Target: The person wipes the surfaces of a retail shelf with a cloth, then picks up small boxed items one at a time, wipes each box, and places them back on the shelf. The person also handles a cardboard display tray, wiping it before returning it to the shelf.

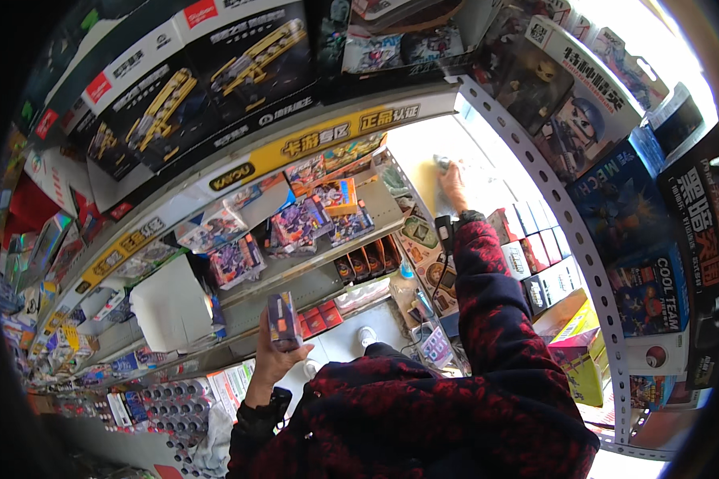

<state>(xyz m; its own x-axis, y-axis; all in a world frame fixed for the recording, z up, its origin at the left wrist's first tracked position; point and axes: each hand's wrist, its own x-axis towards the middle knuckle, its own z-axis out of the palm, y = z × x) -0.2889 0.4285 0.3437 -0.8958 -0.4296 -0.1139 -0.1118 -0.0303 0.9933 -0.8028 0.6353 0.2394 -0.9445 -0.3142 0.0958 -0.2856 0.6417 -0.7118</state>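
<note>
My left hand (278,359) is wrapped around a small dark card box (283,320), held upright in front of the lower shelves. The box has a purple-grey face with an orange patch. My right hand (453,184) reaches far forward over a brightly lit surface (418,149) at the upper right. A small grey thing (441,160) is at its fingertips; glare hides what it is and whether I grip it. Nearest to my left hand, several red boxes (319,318) line a low shelf.
Shelves (311,263) with packaged toys and card packs (299,221) run along the left. A perforated metal upright (551,179) curves past my right arm, with stacked boxes (533,251) beside it. Large toy boxes (257,66) stand above. A white carton (171,302) juts out at left.
</note>
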